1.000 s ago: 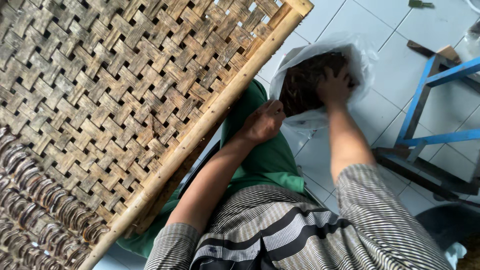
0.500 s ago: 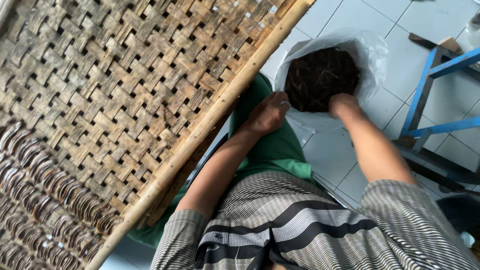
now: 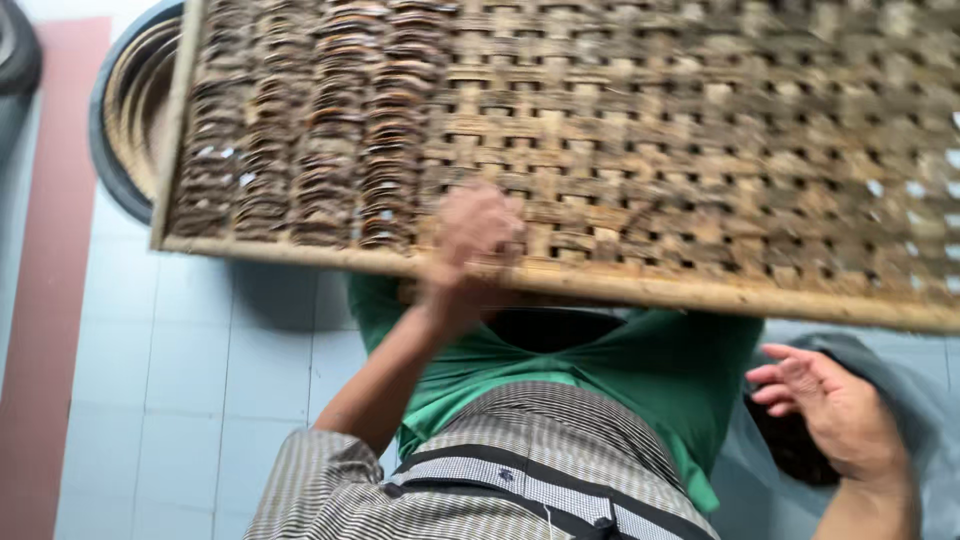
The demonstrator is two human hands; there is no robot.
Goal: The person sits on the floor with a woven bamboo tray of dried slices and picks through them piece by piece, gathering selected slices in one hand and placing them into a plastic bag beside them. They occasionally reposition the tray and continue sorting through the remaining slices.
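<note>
One package showing: a translucent grey-white plastic bag (image 3: 900, 380), lying slumped on the tiled floor at near right, partly running out of view. Its mouth is gaping toward the left, showing dark brown contents (image 3: 790, 450) inside. No labels, signs or screens showing anywhere.

I see a pale blue tiled floor (image 3: 180, 400) under everything. Along its left edge runs a reddish strip (image 3: 45, 300). At the top left, a round dark tub (image 3: 115, 170) stands on the tiles, partly hidden; I make out rings inside it but cannot tell what they are. A dark rounded thing (image 3: 18, 50) sits in the far top-left corner, too cropped to name. Lower down I see green cloth (image 3: 640, 380) over the lap, and a striped grey garment (image 3: 500, 470) with a checked band (image 3: 520, 490) across it.
</note>
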